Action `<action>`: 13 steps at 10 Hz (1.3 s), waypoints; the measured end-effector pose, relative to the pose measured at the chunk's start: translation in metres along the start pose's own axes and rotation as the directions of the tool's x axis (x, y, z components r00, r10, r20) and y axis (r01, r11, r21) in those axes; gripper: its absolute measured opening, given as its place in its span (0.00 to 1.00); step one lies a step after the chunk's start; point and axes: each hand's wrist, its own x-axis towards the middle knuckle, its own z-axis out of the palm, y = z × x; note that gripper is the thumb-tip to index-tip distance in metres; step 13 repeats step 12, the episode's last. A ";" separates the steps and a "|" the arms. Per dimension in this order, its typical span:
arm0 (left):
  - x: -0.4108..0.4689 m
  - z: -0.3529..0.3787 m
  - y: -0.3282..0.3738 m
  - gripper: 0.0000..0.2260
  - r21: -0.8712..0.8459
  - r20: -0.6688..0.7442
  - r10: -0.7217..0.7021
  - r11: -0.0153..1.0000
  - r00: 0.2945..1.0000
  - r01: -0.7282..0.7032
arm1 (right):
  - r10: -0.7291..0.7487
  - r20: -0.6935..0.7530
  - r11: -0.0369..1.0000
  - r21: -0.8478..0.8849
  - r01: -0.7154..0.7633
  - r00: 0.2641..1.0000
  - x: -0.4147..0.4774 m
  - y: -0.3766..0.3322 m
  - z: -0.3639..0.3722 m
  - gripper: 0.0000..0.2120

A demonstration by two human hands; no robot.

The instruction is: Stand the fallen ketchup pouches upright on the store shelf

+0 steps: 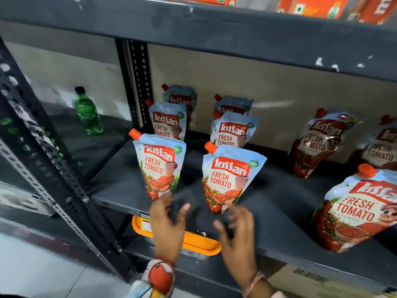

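Observation:
Several red-and-white ketchup pouches with orange caps stand upright on the dark grey shelf (279,211), in two short rows. The front-left pouch (160,166) and the front-middle pouch (229,179) stand nearest me. Behind them stand other pouches (168,121) (233,131). Larger pouches stand at the right (318,143) (354,211). My left hand (168,222) hovers just below the front-left pouch, fingers spread, holding nothing. My right hand (238,235) hovers just below the front-middle pouch, fingers apart and empty. Both hands are blurred.
A green plastic bottle (88,111) stands on the neighbouring shelf bay at left. A perforated black upright (139,82) divides the bays. An orange-lidded container (193,241) sits on the shelf below. Orange packs (311,5) fill the shelf above.

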 end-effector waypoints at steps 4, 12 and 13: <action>0.087 -0.038 -0.024 0.36 0.203 0.119 -0.047 0.979 0.992 0.022 | 0.368 0.367 0.894 0.113 -0.434 0.854 0.072 -0.041 0.135 0.16; -0.040 0.049 0.151 0.28 0.216 -0.275 0.543 0.839 0.793 -0.499 | -0.606 -0.076 0.747 -0.397 0.533 0.792 0.042 -0.083 -0.136 0.36; -0.040 0.049 0.151 0.28 0.216 -0.275 0.543 0.839 0.793 -0.499 | -0.606 -0.076 0.747 -0.397 0.533 0.792 0.042 -0.083 -0.136 0.36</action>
